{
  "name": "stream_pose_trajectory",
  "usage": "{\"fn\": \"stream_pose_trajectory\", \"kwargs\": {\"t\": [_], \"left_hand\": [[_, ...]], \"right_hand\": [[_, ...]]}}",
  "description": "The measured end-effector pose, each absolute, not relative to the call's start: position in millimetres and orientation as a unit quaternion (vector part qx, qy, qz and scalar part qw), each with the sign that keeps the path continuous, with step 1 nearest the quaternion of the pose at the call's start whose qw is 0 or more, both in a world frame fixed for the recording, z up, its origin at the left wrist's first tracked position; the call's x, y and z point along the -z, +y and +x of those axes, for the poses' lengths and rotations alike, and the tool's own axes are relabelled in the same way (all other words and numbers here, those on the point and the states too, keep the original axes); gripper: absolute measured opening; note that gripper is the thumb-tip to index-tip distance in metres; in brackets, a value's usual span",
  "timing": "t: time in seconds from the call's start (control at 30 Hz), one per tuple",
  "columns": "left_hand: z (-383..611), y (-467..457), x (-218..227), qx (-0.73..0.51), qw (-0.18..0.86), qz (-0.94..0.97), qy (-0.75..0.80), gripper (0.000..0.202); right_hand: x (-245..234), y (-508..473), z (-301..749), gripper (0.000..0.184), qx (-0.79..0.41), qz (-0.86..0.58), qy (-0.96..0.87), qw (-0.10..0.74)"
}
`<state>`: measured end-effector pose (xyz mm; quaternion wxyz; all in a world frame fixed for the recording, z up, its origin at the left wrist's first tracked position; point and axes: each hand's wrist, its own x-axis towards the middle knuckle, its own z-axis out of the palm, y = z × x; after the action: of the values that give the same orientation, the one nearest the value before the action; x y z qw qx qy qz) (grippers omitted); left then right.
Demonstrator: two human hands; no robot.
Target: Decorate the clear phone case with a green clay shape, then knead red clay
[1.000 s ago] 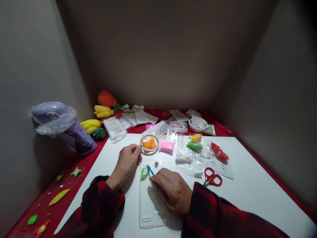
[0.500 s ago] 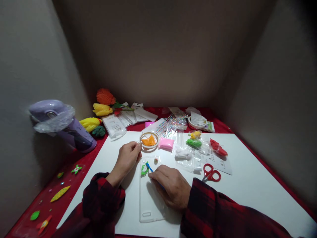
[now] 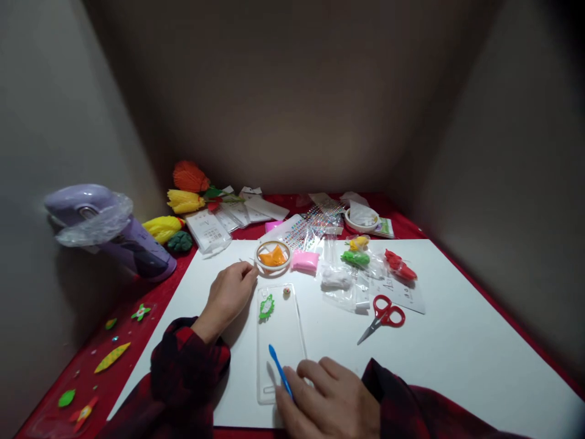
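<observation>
Two hands pinching | right hand (image 3: 331, 402): blue tool (image 3: 280, 369), tip slanting away-left | left hand (image 3: 228, 296): thin stick (image 3: 243, 261)

R hand (image 3: 329, 396) holds blue tool (image 3: 280, 367) over clear case (image 3: 287, 326); L hand (image 3: 228, 296) by orange tub (image 3: 273, 256).

The right hand (image 3: 333, 402) (cropped below) covers part of the blue tool (image 3: 278, 364).
</observation>
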<state>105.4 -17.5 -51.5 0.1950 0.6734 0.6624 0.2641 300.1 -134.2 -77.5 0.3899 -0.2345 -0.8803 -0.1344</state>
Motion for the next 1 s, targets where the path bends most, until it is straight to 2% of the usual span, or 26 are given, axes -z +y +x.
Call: {"fn": "stream_pose_trajectory", "kwargs": {"t": [0.27, 0.57, 0.63, 0.73, 0.83, 0.93, 1.0], "left_hand": [[111, -17, 51, -0.222, 0.186, 0.722, 0.628, 0.026], [110, -22, 41, -0.24, 0.262, 0.715, 0.601, 0.028], [111, -24, 39, -0.254, 0.331, 0.691, 0.59, 0.027], [111, -28, 39, -0.28, 0.512, 0.597, 0.551, 0.027], [109, -31, 39, -0.273, 0.641, 0.504, 0.511, 0.029], [109, -32, 34, -0.277, 0.687, 0.451, 0.498, 0.03], [108, -32, 28, -0.279, 0.698, 0.432, 0.498, 0.029]], "right_hand": [[99, -142, 301, 0.004, 0.153, -0.235, -0.873, 0.4], [84, -145, 309, 0.013, 0.16, -0.209, -0.894, 0.361], [83, -144, 311, 0.011, 0.163, -0.211, -0.895, 0.358], [83, -143, 311, 0.011, 0.17, -0.21, -0.893, 0.361], [84, -142, 309, 0.01, 0.175, -0.212, -0.885, 0.376], [83, -143, 310, 0.01, 0.188, -0.245, -0.857, 0.413], [80, -143, 316, 0.011, 0.183, -0.318, -0.826, 0.429]]}}
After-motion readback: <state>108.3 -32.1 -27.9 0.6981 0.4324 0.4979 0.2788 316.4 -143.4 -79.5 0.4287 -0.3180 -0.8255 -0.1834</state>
